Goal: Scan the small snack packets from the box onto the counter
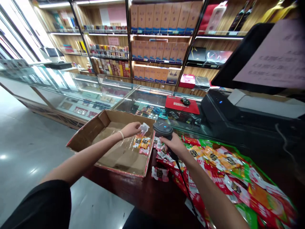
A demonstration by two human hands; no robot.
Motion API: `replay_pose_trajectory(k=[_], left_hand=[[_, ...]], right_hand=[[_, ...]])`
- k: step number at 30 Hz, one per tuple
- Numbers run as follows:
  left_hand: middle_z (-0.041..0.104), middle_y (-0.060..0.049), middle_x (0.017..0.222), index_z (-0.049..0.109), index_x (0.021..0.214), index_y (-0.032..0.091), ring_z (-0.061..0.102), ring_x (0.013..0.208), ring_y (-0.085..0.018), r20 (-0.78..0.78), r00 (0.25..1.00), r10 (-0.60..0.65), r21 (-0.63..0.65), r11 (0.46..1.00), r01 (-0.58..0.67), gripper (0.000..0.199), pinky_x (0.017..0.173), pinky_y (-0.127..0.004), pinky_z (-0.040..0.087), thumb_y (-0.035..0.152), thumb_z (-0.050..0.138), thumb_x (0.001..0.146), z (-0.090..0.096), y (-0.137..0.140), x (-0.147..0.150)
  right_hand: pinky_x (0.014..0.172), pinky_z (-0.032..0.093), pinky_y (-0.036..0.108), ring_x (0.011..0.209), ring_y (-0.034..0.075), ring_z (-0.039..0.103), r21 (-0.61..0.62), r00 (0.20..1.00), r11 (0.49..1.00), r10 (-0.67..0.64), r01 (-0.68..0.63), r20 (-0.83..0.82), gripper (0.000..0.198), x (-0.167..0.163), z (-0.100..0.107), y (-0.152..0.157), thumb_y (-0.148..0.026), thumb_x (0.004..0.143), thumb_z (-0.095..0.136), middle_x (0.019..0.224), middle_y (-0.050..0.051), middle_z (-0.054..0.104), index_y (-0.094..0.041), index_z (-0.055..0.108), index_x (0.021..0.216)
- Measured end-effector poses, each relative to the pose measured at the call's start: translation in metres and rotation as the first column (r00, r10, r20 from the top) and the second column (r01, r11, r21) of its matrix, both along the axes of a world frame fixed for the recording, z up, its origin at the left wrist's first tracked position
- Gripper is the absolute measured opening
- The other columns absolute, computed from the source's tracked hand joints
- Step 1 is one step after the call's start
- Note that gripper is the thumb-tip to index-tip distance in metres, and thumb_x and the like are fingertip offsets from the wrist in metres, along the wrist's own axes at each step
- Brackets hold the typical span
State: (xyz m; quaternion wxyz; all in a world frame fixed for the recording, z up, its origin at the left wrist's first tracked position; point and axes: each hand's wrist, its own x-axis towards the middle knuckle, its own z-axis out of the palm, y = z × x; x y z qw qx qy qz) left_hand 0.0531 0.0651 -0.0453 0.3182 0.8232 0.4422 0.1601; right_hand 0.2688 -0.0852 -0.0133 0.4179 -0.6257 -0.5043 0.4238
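Over the far right corner of an open cardboard tray, my left hand pinches a small clear-and-pink candy packet. Just beneath it, a few orange and pink candy packets lie inside the tray along its right wall. My right hand is wrapped round the handle of a black barcode scanner, whose head points toward the tray's right edge. A black cable runs down from the scanner. Under the right hand lie more white and pink packets, and one single packet rests near the tray's front right corner.
A large heap of red and green snack bags covers the right side. Behind stand a glass display counter, a red mouse pad with a black mouse, and a black monitor. Shelves of boxed goods line the wall.
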Motion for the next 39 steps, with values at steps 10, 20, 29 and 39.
replay_pose_trajectory(k=[10, 20, 29, 39], left_hand=[[0.070, -0.007, 0.093, 0.059, 0.102, 0.015, 0.068, 0.076, -0.015, 0.773, 0.429, 0.467, -0.584, 0.789, 0.192, 0.037, 0.069, -0.027, 0.057, 0.013, 0.073, 0.068, 0.056, -0.108, 0.022], [0.068, 0.000, 0.084, 0.059, 0.094, 0.016, 0.066, 0.072, -0.011, 0.850, 0.329, 0.412, -0.483, 0.858, 0.176, 0.033, 0.074, -0.024, 0.055, 0.031, 0.076, 0.070, 0.037, -0.187, 0.100], [0.068, -0.004, 0.093, 0.054, 0.085, 0.014, 0.067, 0.086, -0.014, 0.729, 0.226, 0.646, -0.682, 0.658, 0.320, 0.018, 0.089, -0.033, 0.054, 0.013, 0.069, 0.075, -0.008, -0.218, 0.148], [0.065, -0.001, 0.094, 0.055, 0.087, 0.017, 0.064, 0.081, -0.010, 0.695, 0.286, 0.659, -0.718, 0.649, 0.249, 0.017, 0.082, -0.027, 0.053, 0.016, 0.067, 0.075, -0.034, -0.211, 0.155]], right_hand=[[0.039, 0.040, 0.025, 0.034, 0.014, 0.049, 0.156, 0.995, 0.987, -0.030, 0.045, -0.097, 0.026, -0.002, 0.017, -0.066, -0.043, 0.076, 0.065, 0.040, -0.006, 0.051, -0.021, 0.052, 0.083], [0.041, 0.039, 0.025, 0.038, 0.012, 0.048, 0.250, 0.964, 0.933, -0.264, 0.257, -0.007, 0.029, 0.030, 0.014, -0.164, -0.047, 0.077, 0.066, 0.047, -0.004, 0.054, -0.020, 0.057, 0.087], [0.044, 0.045, 0.027, 0.042, 0.015, 0.054, 0.163, 0.944, 0.935, -0.326, 0.315, 0.043, 0.041, 0.067, -0.016, -0.211, -0.045, 0.072, 0.069, 0.056, 0.000, 0.063, -0.018, 0.063, 0.102], [0.041, 0.041, 0.026, 0.038, 0.012, 0.049, 0.072, 0.969, 0.969, -0.241, 0.237, 0.051, 0.035, 0.076, -0.034, -0.212, -0.040, 0.073, 0.068, 0.062, 0.000, 0.066, -0.017, 0.065, 0.099]])
